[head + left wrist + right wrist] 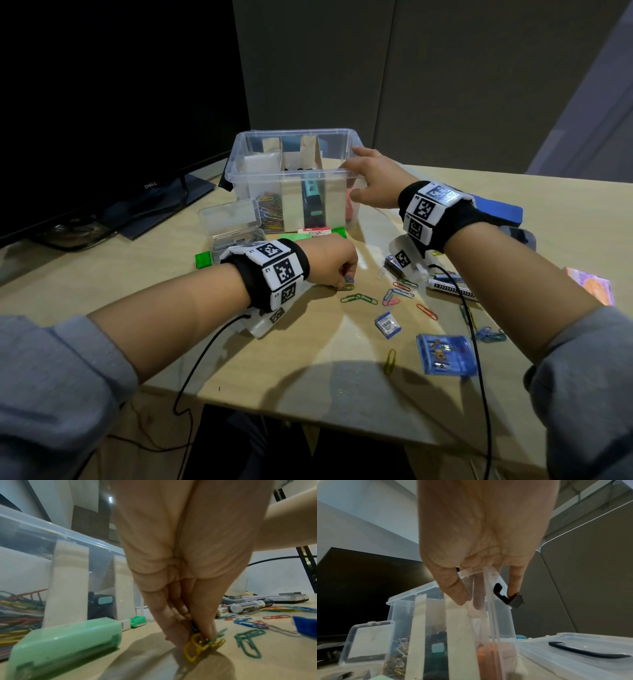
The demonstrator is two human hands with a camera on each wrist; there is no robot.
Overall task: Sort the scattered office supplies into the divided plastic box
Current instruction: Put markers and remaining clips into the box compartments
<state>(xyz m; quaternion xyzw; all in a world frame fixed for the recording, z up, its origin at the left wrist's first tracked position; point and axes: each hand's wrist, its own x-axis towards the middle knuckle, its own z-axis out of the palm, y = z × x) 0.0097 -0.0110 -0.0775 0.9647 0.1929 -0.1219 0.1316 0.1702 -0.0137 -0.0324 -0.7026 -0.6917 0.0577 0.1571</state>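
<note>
near the box (294, 161), left hand (330, 262) pinches clips (200, 645) off the table (308, 342); right hand (373, 181) grips the rim; next, likely the left clip compartment.

The monitor (102, 102) at the left of the worktop carries the brand "DELL" on its lower bezel. In the left wrist view, the end of a long flat eraser (291, 597) lying behind the glue stick reads "ERASER", partly blurred. The wristbands bear black-and-white square code markers, not words. Print on the small packets is too small to read.
</note>
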